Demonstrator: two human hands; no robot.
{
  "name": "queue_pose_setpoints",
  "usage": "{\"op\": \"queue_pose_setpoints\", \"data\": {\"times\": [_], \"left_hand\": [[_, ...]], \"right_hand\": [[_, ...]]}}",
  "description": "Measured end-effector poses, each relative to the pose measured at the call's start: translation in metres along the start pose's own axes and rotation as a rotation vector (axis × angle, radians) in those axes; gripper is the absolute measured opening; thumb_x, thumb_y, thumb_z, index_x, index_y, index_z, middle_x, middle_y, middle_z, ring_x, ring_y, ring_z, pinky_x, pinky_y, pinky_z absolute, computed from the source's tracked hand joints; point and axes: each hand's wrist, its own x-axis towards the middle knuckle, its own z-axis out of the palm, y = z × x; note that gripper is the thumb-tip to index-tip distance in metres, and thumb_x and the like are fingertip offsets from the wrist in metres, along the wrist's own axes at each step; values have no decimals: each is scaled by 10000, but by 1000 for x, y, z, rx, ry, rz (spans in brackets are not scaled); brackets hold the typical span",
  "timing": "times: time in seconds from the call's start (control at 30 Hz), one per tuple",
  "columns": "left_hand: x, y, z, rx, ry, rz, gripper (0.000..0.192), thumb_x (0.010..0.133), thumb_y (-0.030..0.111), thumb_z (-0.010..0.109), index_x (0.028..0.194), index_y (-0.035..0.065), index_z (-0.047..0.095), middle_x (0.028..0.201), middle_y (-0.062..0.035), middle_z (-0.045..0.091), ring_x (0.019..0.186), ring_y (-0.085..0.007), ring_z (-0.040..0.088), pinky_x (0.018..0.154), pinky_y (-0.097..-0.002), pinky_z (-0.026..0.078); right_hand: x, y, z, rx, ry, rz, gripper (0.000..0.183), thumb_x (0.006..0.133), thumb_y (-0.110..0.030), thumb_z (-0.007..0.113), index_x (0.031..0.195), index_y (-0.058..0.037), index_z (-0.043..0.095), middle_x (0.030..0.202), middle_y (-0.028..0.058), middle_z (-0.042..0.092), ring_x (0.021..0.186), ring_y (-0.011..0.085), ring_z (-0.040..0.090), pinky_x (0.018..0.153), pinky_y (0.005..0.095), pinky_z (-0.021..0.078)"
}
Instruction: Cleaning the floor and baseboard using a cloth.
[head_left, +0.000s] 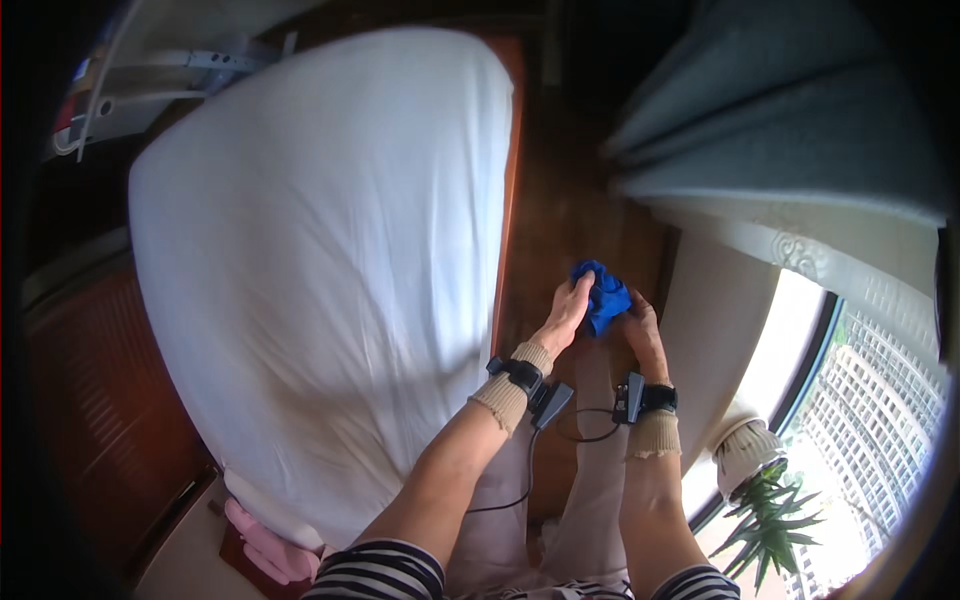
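Observation:
A crumpled blue cloth is held up between my two hands, over the dark wooden floor. My left hand grips it from the left, with the thumb pressed on top. At its right edge, my right hand pinches the cloth between thumb and fingers. Beige knitted cuffs and black straps with small dark devices are around both wrists, and a cable hangs from them. Left of my hands lies a mattress with a white fitted sheet, on a reddish wooden bed frame.
A potted spiky green plant stands by the bright window at the lower right. Grey curtain fabric hangs at the upper right. Pink fabric lies near the bed's lower left corner. White shelving is at the upper left.

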Motion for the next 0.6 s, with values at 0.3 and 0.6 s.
{"op": "queue_pose_setpoints", "data": {"times": [0.3,0.6], "left_hand": [[102,-133,-84,265,322,253,135,880,171,601,980,80,589,815,21,589,726,-95,551,628,-286,474],[164,-167,-46,1364,276,602,522,763,46,619,1261,12,465,1352,-235,375,1179,-354,443,987,-454,360]], "right_hand": [[26,123,-35,-748,461,52,345,897,-276,530,1022,39,593,886,246,624,878,407,594,787,450,453],[83,261,-88,-1222,602,-239,479,912,-266,507,1275,35,423,1264,295,435,1165,436,417,967,475,352]]}}
